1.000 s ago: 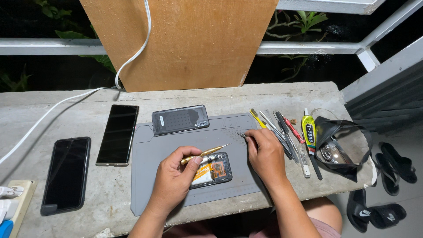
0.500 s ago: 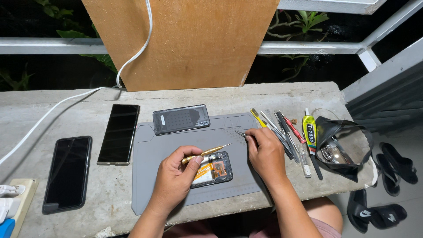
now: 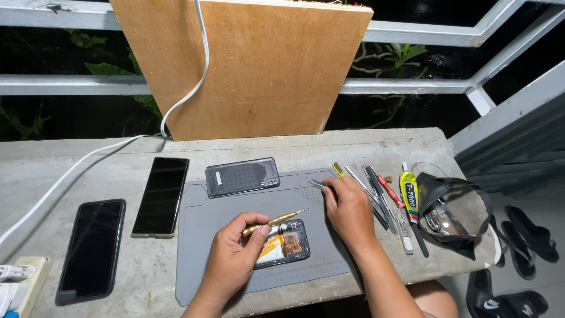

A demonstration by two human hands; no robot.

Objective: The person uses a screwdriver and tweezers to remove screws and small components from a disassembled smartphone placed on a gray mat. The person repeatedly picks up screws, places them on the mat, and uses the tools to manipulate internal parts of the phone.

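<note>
So the left hand [image 3: 232, 259] is pinching a gold screwdriver [image 3: 272, 222] near the mat's front edge, tip pointing up and right over the opened phone [image 3: 285, 242], which lies on the grey mat [image 3: 200, 235] just beside that hand. The right hand [image 3: 348, 207] is curled at the mat's right edge, fingertips closed on thin tweezers [image 3: 316, 184]. Further back, a phone back cover [image 3: 242, 176] sits on the mat's far edge. Loose tools [image 3: 376, 188] and a glue tube [image 3: 408, 189] lie towards the table's right end.

The left hand [image 3: 232, 259] hides part of the opened phone [image 3: 284, 242].
</note>
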